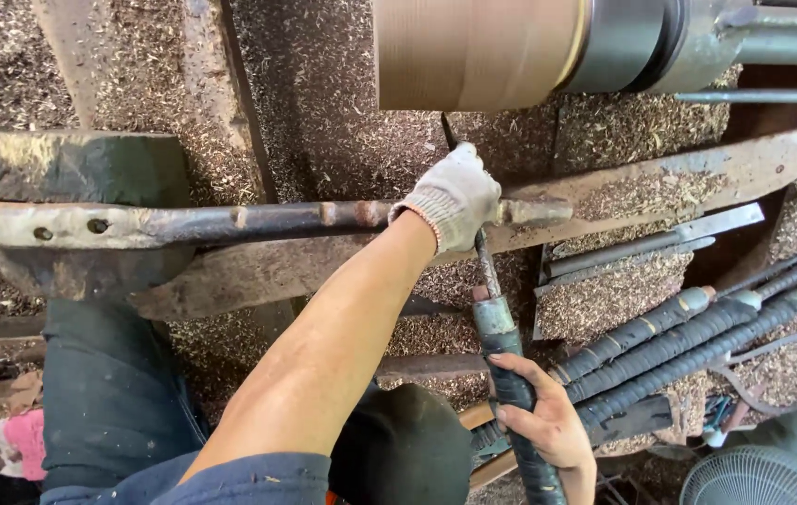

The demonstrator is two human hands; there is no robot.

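A brown wooden cylinder [473, 51] spins blurred on a lathe at the top. My left hand [455, 192], in a white knitted glove, presses the steel shaft of a long chisel [487, 271] against a rusty tool-rest bar [230, 223]. The chisel's tip reaches up to the underside of the cylinder. My bare right hand [548, 421] grips the chisel's handle [501, 346], which is wrapped in black tape, low in the frame.
A grey metal chuck [623, 37] holds the cylinder on the right. Three more tape-wrapped tools [679, 341] and a flat steel blade [660, 238] lie to the right. Sawdust [324, 112] covers the lathe bed. A fan grille [763, 477] shows at the bottom right.
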